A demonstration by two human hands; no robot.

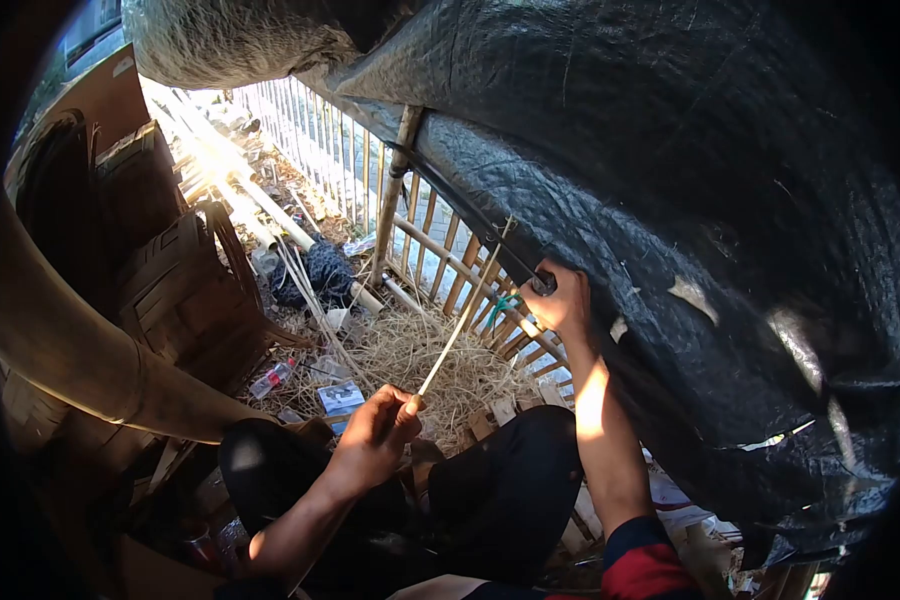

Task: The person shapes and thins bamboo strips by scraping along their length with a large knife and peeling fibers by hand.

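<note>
left hand (375, 440) gripping thin strip (462, 322)

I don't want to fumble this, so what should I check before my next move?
- Left hand gripping thin strip: ok, held near its lower end.
- Strip's upper end free of the black sheet: cannot tell.
- Right hand secure at the sheet's edge: cannot tell, grip partly hidden.
- Green tie tight: cannot tell.
- Ground free of litter: not ok, plastic bottle there.
</note>
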